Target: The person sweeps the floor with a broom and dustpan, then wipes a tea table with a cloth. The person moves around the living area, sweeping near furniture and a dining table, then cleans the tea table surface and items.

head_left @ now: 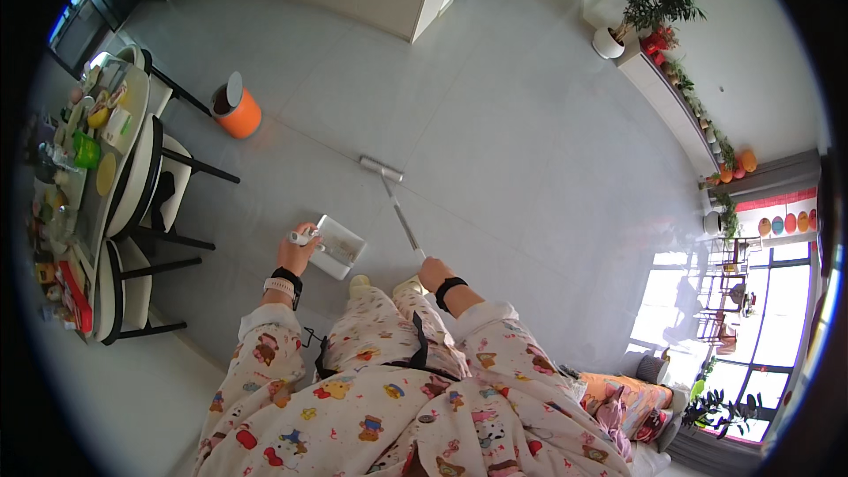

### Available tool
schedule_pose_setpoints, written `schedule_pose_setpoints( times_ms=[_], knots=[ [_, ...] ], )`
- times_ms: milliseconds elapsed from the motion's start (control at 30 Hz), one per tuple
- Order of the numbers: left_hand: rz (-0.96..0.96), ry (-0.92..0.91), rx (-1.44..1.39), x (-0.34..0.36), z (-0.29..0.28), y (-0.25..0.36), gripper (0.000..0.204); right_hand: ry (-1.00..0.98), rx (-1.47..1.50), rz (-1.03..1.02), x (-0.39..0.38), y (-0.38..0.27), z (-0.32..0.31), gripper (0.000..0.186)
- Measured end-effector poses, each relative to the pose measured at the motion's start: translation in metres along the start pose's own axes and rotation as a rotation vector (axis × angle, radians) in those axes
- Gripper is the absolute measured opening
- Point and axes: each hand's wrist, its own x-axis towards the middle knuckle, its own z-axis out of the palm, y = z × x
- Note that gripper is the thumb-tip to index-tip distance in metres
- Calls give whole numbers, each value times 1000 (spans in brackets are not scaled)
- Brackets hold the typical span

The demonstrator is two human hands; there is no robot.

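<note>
My left hand (299,253), a dark band and a light watch strap on its wrist, is closed round the pale handle of a white dustpan (343,244). The pan is just in front of my feet, to the left. In my right hand (436,274), which wears a black wristband, the fingers wrap the grey stick of a broom (404,219). The stick slants forward and left to a wide, pale head (382,168) on the grey floor, beyond the dustpan and apart from it. What lies inside the pan is too small to make out.
An orange bin (237,115) with its lid raised stands ahead on the left. Black-legged chairs (141,181) line a cluttered table (108,137) at the left. A potted plant (608,42) and a low ledge run along the right wall. An orange-covered seat (623,393) is behind at right.
</note>
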Motion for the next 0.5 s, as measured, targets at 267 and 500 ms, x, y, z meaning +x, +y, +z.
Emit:
schedule_pose_setpoints(
  times_ms=[267, 500],
  knots=[
    [7, -113, 2, 19, -15, 13, 24, 51, -267, -35, -101, 51, -32, 21],
    [35, -155, 36, 30, -17, 29, 25, 30, 116, 114, -106, 57, -17, 38]
  ],
)
